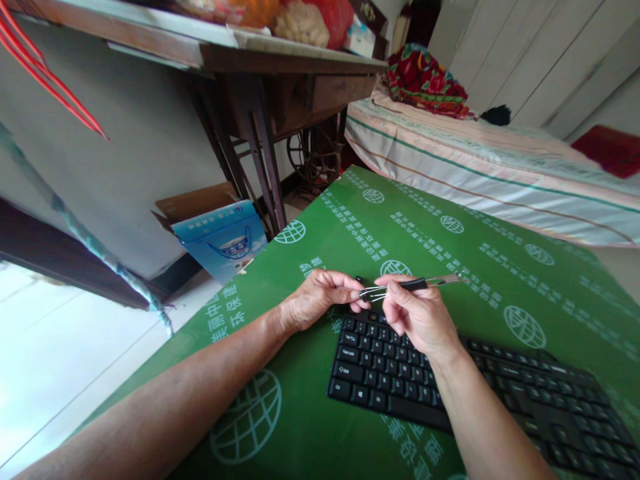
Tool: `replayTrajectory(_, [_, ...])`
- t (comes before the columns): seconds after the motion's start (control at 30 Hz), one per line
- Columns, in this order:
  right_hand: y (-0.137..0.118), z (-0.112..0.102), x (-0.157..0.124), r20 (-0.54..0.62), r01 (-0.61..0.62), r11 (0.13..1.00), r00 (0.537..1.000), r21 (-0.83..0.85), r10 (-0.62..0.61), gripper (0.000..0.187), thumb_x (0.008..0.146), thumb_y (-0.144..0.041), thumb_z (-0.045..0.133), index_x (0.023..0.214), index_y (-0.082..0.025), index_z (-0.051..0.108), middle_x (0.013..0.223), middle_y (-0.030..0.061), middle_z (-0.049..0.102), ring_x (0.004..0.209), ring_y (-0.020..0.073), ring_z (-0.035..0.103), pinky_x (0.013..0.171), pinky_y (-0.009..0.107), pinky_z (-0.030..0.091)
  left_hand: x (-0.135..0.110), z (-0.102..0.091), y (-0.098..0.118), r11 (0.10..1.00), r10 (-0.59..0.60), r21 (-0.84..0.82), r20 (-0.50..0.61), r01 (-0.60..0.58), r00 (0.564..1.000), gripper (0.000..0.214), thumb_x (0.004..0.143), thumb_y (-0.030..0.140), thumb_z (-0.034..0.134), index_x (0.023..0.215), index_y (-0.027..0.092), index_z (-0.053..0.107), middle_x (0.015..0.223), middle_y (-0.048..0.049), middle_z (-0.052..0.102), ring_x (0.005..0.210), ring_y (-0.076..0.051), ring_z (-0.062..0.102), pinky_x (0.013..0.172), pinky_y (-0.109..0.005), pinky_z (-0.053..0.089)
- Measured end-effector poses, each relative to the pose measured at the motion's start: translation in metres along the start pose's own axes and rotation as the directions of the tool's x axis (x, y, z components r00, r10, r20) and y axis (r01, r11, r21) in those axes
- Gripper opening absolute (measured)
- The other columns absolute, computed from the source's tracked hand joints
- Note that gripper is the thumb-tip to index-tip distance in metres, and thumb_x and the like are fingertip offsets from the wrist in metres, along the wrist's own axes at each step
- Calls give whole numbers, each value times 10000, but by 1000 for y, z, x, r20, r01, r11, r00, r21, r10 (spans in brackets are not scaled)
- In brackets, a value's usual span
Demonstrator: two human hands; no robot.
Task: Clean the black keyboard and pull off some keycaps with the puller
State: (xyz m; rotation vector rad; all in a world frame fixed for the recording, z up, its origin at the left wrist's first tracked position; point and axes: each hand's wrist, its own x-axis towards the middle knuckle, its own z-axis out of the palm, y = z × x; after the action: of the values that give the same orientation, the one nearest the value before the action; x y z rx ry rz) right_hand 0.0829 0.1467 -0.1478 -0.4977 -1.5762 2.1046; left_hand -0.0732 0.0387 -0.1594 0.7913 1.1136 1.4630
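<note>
Above the upper left of the black keyboard (400,363), my two hands are close together. My left hand (327,297) is closed, pinching a small black keycap (365,295) between thumb and fingertips. In a pinch grip, my right hand (413,310) holds a keycap puller (414,285) with a black handle. Its thin wire prongs point left and reach the keycap. The other end, pointing right, carries a metal part and a blurred tip. My right hand and forearm hide part of the keyboard.
The keyboard lies on a green board (320,240) printed with globes and lettering. Behind stand a wooden table (295,63) loaded with bags and a bed (475,160) with a striped cover. A blue box (223,240) sits on the floor at left; red cords (50,70) hang nearby.
</note>
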Motion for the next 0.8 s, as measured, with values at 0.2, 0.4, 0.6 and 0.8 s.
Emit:
replayTrajectory(0.2, [3,1,1,-13,62,996,998,-68,-63,199,815,-355,645,905,-185,696,487,-42,573,341,44,435,329,158,301,1,1,0,1000,9,3,-50,-9,999,167,680,233,754,748,88,709,700,-58,722,589,-110,627,638,-224,493])
replayTrajectory(0.4, [4,1,0,-29,86,990,996,-108,-90,211,823,-356,632,932,-186,695,497,-41,579,353,44,444,341,161,313,2,0,-2,1000,16,19,-76,-15,997,173,681,238,756,745,90,694,682,-48,710,591,-108,624,641,-227,484])
replayTrajectory(0.6, [3,2,-1,-40,81,992,996,-96,-85,218,807,-357,645,924,-180,697,501,-37,583,344,52,443,328,169,312,2,0,-3,999,42,9,-92,-41,995,182,681,245,760,754,97,684,666,-43,701,597,-114,620,640,-233,477])
replayTrajectory(0.8, [2,2,0,-27,65,996,997,-57,-66,202,803,-350,652,906,-184,701,498,-34,589,340,55,443,325,171,315,2,-1,-4,998,56,-29,-98,-60,994,191,661,248,776,744,100,688,646,-35,691,585,-112,612,632,-231,469])
